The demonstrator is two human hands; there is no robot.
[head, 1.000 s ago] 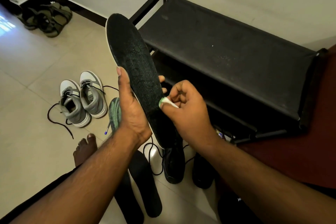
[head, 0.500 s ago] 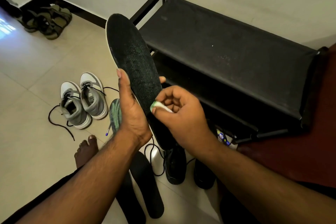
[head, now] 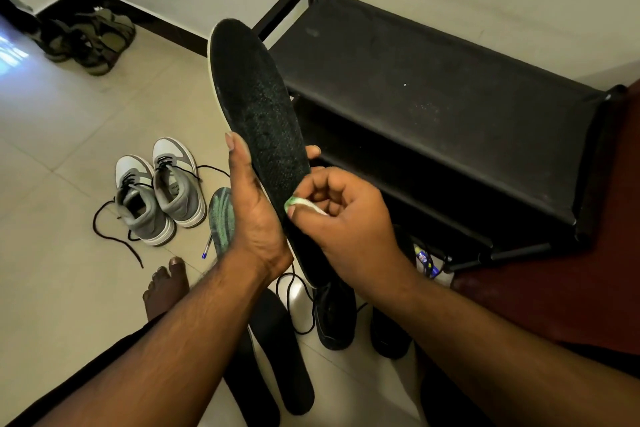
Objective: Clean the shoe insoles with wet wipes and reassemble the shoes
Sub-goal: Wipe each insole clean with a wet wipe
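Room: beige tiled floor [head: 59,135] in a corner with white walls; a black shoe rack [head: 433,107] stands against the wall on the right.
Insole: long black insole [head: 258,107] with a pale edge and speckled, faintly green face, held upright in mid air, toe end up.
Left hand: the left hand [head: 254,215] grips the insole's lower half, thumb along the near edge, fingertips showing past the far edge.
Right hand: the right hand [head: 346,218] pinches a small white-green wipe [head: 301,204] against the insole's lower right edge.
Change: the wipe sits slightly higher and further left than one second ago; the insole has barely moved.
Floor items: grey sneakers [head: 159,191] lie left, a green-patterned insole [head: 221,218] and a pen [head: 207,246] beside them, two black insoles [head: 273,350] and black shoes [head: 336,315] below the hands, sandals [head: 90,38] in the far corner.
Room to move: open tile lies left; the rack closes the right side.
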